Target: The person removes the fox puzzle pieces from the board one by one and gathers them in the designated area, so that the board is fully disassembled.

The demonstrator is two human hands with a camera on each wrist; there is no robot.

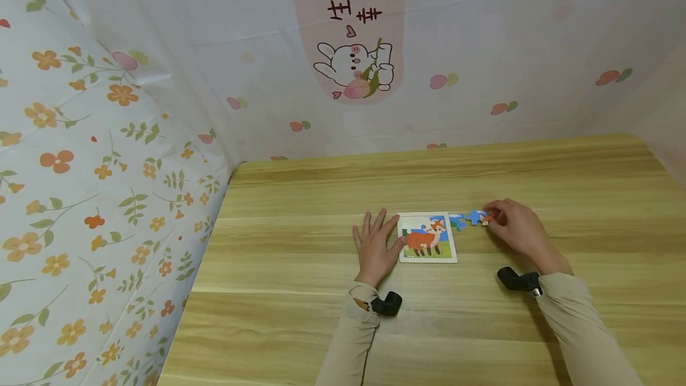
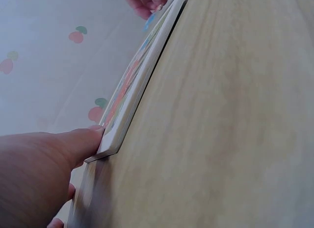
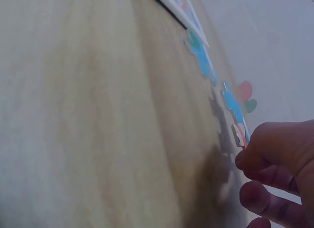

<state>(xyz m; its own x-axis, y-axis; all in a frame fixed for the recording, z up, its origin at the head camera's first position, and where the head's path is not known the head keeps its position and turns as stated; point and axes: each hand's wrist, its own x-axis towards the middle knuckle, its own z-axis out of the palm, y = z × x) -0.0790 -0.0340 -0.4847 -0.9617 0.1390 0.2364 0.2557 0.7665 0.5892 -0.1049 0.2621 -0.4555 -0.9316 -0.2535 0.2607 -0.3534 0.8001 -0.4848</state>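
A white-rimmed jigsaw puzzle board (image 1: 429, 261) with an orange fox picture lies flat on the table. Its upper left part shows pale, without picture. My left hand (image 1: 376, 251) rests at its left side, fingers spread, thumb (image 2: 88, 139) on the rim. To the right of the board, my right hand (image 1: 518, 232) pinches a jigsaw piece (image 3: 232, 106), blue with an orange-and-white end, between thumb and index finger. The held piece is raised, with its shadow on the table below. Another blue-and-green piece (image 1: 457, 221) lies against the board's right edge.
The wood-grain table (image 1: 300, 261) runs back to a cloth-covered wall (image 1: 241, 52) with a printed rabbit. Flowered cloth (image 1: 107, 195) hangs along the left side. Black wrist cameras (image 1: 387, 304) sit at both cuffs.
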